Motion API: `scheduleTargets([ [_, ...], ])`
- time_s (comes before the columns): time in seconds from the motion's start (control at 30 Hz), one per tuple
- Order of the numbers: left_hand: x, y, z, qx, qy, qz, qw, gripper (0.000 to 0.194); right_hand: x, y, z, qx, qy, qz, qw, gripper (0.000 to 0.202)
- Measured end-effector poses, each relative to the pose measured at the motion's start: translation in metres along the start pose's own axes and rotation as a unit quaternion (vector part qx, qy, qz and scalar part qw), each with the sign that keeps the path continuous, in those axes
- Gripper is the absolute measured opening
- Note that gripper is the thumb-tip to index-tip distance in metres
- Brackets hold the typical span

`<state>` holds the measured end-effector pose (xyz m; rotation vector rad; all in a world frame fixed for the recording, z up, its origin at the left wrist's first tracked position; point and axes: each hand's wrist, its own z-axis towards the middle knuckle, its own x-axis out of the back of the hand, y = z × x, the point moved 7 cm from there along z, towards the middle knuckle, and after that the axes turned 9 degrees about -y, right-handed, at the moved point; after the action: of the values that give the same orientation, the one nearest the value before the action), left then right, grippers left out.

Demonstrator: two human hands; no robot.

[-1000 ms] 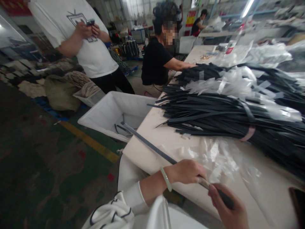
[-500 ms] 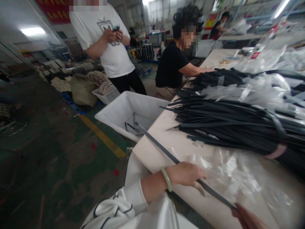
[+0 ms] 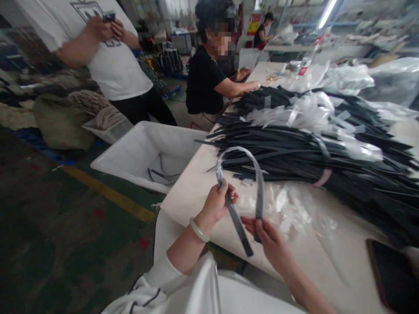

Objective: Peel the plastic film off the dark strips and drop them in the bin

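A dark flat strip [image 3: 259, 192] arches in a loop between my two hands, above the near edge of the pale table [image 3: 188, 192]. My left hand [image 3: 220, 201], with a pale bangle on its wrist, pinches one side of it, and that end hangs down below the fingers. The other side is gripped near its end between the fingers of my right hand [image 3: 266, 231]. Beyond my hands lies a large pile of dark strips [image 3: 278, 150], with clear plastic wrapping [image 3: 291, 209] in front of it.
A white bin [image 3: 114, 159] with a few strips inside stands left of the table. A phone [image 3: 393, 274] lies at the right. One person in white [image 3: 111, 65] stands holding a phone; another in black [image 3: 204, 83] sits at the table's far side.
The strip was stretched straight and is now bent into a loop. My left hand has moved left and up, and my right hand has come in beside it. The view has turned right.
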<state>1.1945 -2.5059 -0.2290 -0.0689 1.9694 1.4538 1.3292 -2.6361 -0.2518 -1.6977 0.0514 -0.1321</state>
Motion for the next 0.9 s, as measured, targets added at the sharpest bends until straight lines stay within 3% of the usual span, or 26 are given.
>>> scheduleTargets([
  [0.1,-0.003,-0.022,0.002,-0.022,0.135,-0.128,0.982,0.043,-0.039,0.02,0.018,-0.079,0.012,0.071,0.994,0.057],
  [0.17,0.0,-0.024,0.003,-0.035,0.156,-0.156,0.975,0.039,-0.045,0.035,0.022,-0.122,0.028,0.067,0.99,0.054],
  [0.3,0.012,-0.012,0.006,-0.051,0.116,-0.167,0.978,0.045,-0.036,0.048,0.02,-0.107,0.03,-0.05,0.993,0.052],
  [0.47,0.026,0.009,0.009,-0.083,0.1,-0.1,0.986,0.054,-0.036,0.036,0.015,-0.035,0.008,-0.153,0.988,0.053],
  [0.73,0.063,0.064,0.031,-0.147,0.149,-0.009,0.978,0.051,-0.024,0.033,0.007,-0.061,-0.033,-0.091,0.993,0.051],
  [0.83,0.056,0.053,0.027,-0.119,0.077,-0.031,0.989,0.045,-0.011,0.027,0.01,-0.075,-0.007,-0.085,0.994,0.049],
  [0.9,0.037,0.02,0.013,-0.043,0.026,-0.078,0.996,0.063,-0.007,0.021,0.015,-0.076,0.014,-0.087,0.993,0.046],
])
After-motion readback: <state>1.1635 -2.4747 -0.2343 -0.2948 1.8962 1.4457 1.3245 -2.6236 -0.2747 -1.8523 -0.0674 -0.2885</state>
